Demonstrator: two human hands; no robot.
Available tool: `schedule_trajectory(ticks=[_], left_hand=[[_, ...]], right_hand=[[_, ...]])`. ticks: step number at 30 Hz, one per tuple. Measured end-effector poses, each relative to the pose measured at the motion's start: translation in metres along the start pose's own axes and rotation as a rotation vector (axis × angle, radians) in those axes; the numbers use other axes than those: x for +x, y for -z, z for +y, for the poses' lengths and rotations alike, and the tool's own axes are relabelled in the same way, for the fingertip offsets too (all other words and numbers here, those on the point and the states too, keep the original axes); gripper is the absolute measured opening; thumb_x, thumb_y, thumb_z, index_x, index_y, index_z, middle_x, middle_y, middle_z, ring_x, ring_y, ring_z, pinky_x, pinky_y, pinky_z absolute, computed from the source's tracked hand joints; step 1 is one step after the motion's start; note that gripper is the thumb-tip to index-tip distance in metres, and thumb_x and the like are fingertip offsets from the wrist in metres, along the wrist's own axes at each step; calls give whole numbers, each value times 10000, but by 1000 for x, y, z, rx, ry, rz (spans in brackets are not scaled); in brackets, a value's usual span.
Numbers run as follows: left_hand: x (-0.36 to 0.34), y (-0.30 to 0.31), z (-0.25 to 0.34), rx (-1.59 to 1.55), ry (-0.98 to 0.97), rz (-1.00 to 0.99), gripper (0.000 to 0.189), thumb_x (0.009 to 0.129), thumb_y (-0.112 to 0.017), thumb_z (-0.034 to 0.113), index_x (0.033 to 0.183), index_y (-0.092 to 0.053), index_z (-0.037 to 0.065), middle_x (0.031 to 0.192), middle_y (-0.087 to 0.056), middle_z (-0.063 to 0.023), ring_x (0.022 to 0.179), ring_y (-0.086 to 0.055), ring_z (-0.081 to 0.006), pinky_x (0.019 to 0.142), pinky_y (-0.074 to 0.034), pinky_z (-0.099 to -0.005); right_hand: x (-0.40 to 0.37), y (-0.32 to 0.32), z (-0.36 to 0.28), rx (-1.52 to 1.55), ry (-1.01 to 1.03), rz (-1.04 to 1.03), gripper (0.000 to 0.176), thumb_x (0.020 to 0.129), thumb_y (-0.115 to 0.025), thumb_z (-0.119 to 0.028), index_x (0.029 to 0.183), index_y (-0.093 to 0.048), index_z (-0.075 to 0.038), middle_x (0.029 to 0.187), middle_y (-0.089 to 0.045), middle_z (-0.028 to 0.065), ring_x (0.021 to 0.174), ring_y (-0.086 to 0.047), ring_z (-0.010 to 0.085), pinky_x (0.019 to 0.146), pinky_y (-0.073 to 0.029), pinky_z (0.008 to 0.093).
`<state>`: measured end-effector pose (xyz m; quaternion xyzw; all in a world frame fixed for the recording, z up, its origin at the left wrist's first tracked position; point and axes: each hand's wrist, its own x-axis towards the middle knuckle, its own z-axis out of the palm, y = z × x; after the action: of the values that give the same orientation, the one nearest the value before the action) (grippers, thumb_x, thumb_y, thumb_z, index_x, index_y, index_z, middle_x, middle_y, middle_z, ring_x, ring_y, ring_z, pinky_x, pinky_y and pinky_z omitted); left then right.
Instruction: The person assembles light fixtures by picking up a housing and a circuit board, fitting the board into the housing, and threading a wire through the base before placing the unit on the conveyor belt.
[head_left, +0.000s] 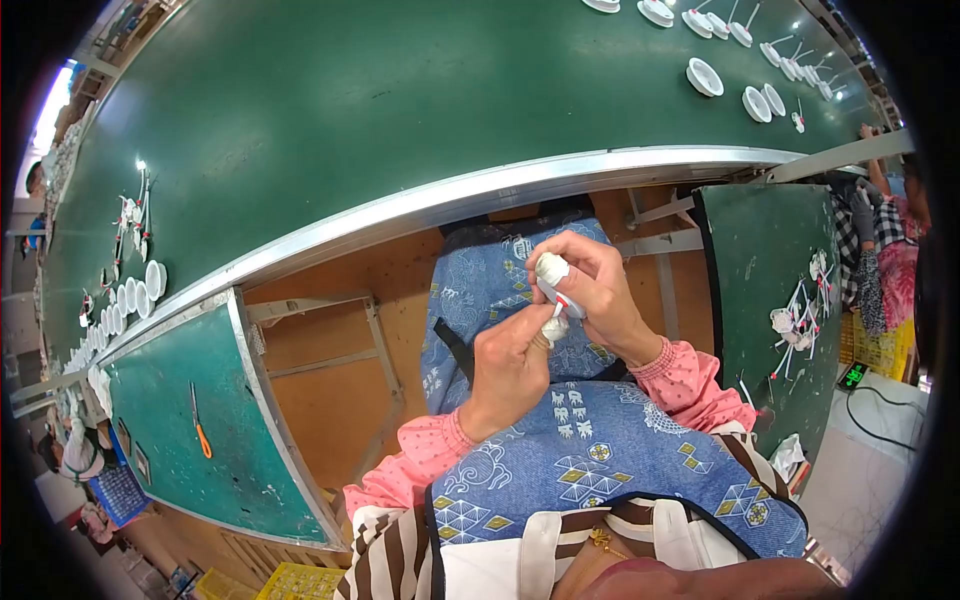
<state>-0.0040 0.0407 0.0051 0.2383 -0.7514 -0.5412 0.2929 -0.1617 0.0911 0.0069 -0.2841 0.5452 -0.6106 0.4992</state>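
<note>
Both hands drawn together, in pinch grips.
Left hand (512, 368): fingers curled, thumb (532, 325) angled up toward the right fingers (578, 245). Right hand (600, 292): slightly higher, fingers bent, thumb (588, 290) opposing. Wrists (643, 345) sit below their own fingers, well apart.

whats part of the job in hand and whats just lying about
Likely in the job:
white piece with red band, held by left hand and right hand
similar red-and-white pieces, to the right

Seemingly just lying about:
orange-handled tool
green-lit display
</note>
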Motion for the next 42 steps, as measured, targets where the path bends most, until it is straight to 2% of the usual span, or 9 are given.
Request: schedule_trajectory(ticks=[9,16,18,20,21,26,31,36,42], left_hand=[[24,17,-14,156,-146,-19,240,857,-581,-96,1022,-703,28,825,-708,-138,754,-732,-300,636,-557,-352],[20,21,-15,-341,456,-203,202,945,-522,17,925,-724,15,648,-561,27,588,-475,-52,510,-366,-263],[21,18,-23,-344,465,-203,204,971,-536,63,964,-736,23,697,-582,34,620,-482,-57,547,-359,-235],[21,15,-38,-236,225,-171,160,933,-591,74,1003,-728,31,720,-642,-9,662,-569,-96,594,-461,-287],[23,20,-35,-234,313,-232,173,917,-606,72,1041,-715,20,754,-689,-72,670,-633,-142,608,-500,-319],[24,32,-26,134,64,-158,263,858,-658,144,1092,-634,25,996,-642,-162,1000,-595,-355,864,-435,-469],[17,39,-13,228,81,-64,429,780,-729,224,1142,-645,10,1088,-634,-151,1049,-565,-325,937,-387,-415],[13,44,-17,9,241,27,458,788,-755,226,1187,-667,19,1106,-665,-164,1059,-582,-335,955,-425,-429],[5,42,-21,183,45,224,475,821,-737,171,1258,-629,16,1085,-664,-156,929,-627,-313,897,-477,-418]], right_hand=[[-2,-2,-1,221,-134,-17,209,971,-654,-210,1003,-668,-3,817,-621,26,651,-563,68,485,-432,217],[8,1,30,119,-23,76,167,944,-613,-138,1027,-653,2,842,-633,31,678,-581,72,529,-466,237],[8,2,27,-55,86,109,177,902,-593,-110,1034,-651,-6,853,-629,28,679,-590,79,533,-480,240],[8,1,7,-289,132,69,236,848,-592,-112,1056,-642,-13,963,-627,29,882,-606,114,727,-513,262],[9,2,10,-276,154,45,240,848,-592,-118,1061,-637,-17,989,-625,24,951,-587,120,803,-494,271],[18,-1,6,-586,295,-29,278,908,-608,-250,1062,-608,-19,924,-565,41,812,-509,134,713,-414,283],[29,-21,-2,-618,411,-72,327,926,-646,-281,1099,-593,-8,988,-551,70,909,-527,177,827,-433,314],[32,-27,-9,-596,417,-311,602,1006,-521,-515,1314,-587,-2,1181,-521,118,1094,-534,244,970,-431,370],[27,-38,-17,-809,505,-245,542,1025,-467,-403,1387,-571,-14,1251,-516,161,1158,-541,298,1020,-415,394]])
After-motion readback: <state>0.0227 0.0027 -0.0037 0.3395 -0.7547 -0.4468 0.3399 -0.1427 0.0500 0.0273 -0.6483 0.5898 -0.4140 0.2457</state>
